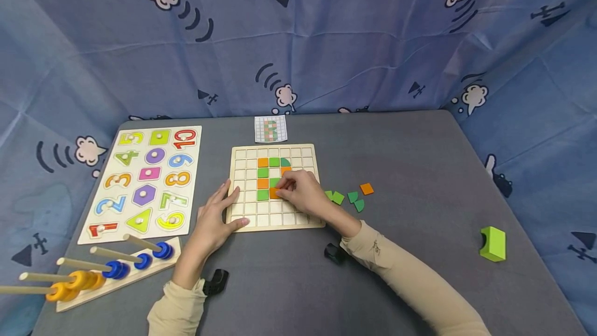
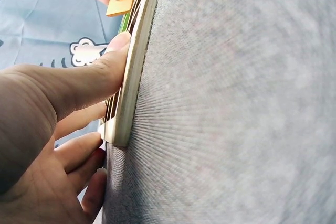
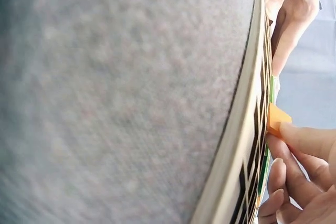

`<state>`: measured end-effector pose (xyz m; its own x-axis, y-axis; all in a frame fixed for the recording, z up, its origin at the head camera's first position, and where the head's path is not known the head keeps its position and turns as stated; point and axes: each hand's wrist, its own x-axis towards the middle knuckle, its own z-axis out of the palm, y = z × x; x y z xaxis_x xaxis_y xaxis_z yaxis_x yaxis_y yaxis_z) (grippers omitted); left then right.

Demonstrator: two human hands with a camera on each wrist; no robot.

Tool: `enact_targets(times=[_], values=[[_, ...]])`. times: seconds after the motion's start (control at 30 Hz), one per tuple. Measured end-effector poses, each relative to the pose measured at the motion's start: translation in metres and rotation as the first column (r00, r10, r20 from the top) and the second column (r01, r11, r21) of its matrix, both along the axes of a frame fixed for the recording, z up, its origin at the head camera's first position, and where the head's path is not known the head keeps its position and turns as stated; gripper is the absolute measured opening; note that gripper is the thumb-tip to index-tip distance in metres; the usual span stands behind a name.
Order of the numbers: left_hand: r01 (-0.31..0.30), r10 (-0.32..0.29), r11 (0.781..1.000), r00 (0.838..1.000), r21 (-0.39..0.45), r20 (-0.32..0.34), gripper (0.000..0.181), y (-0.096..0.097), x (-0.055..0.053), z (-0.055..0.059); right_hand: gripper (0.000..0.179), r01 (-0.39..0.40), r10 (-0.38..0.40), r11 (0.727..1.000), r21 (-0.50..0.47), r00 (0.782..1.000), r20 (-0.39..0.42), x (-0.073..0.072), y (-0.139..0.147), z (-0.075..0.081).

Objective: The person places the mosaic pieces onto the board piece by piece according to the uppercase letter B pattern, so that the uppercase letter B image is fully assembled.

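A light wooden grid board point(image 1: 252, 220) lies on the grey table, with orange and green tiles set in its middle columns. My right hand point(image 1: 305, 193) pinches an orange square tile point(image 1: 273, 194) between thumb and fingertips over the board. In the right wrist view that orange tile point(image 3: 276, 119) stands tilted against the grid; the left wrist view shows the same tile point(image 2: 121, 4) at the fingertips. With its fingers spread, my left hand point(image 1: 215, 219) rests on the board's left edge. Some cells and tiles are hidden beneath the right hand.
Loose green tiles point(image 1: 338, 198) and an orange tile point(image 1: 367, 189) lie right of the board. Behind it is a pattern card point(image 1: 270, 128). A number puzzle point(image 1: 195, 180) and a peg stacker point(image 1: 135, 272) sit left; a green block point(image 1: 494, 244) is far right.
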<state>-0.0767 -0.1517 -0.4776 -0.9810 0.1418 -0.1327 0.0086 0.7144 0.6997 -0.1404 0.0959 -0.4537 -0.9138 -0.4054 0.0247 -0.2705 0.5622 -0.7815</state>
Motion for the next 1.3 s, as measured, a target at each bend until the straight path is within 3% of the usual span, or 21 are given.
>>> enact_targets(times=[0.17, 0.33, 0.57, 0.77, 0.97, 1.13, 1.3], values=[[-0.001, 0.001, 1.0, 1.0, -0.001, -0.006, 0.087, 0.0, 0.0, 0.001, 0.003, -0.005, 0.006, 0.999, 0.037, 1.0, -0.022, -0.003, 0.001, 0.0], [0.001, -0.001, 1.0, 1.0, 0.003, -0.018, 0.087, 0.0, 0.0, 0.001, 0.006, 0.05, -0.045, 0.993, 0.103, 0.998, -0.053, -0.007, 0.005, -0.003], [0.001, -0.001, 1.0, 1.0, 0.007, -0.025, 0.087, 0.0, 0.001, 0.0, 0.002, 0.083, -0.083, 0.989, 0.124, 0.997, -0.004, -0.009, 0.032, -0.004], [0.002, -0.001, 1.0, 1.0, 0.01, -0.022, 0.087, 0.0, 0.001, 0.0, 0.011, 0.051, -0.059, 0.986, 0.158, 0.997, 0.047, -0.007, 0.068, -0.001], [0.002, -0.002, 1.0, 1.0, 0.01, -0.018, 0.087, 0.0, 0.002, 0.001, 0.024, -0.029, 0.017, 0.988, 0.152, 0.996, 0.083, -0.003, 0.1, 0.003], [0.002, -0.002, 1.0, 1.0, 0.007, -0.017, 0.087, 0.0, 0.002, 0.002, 0.036, -0.064, 0.04, 0.978, 0.201, 0.992, 0.121, 0.002, 0.114, 0.007], [0.005, -0.005, 1.0, 1.0, 0.006, -0.01, 0.087, 0.0, 0.002, 0.003, 0.037, -0.052, 0.027, 0.976, 0.213, 0.993, 0.116, 0.006, 0.118, 0.006]])
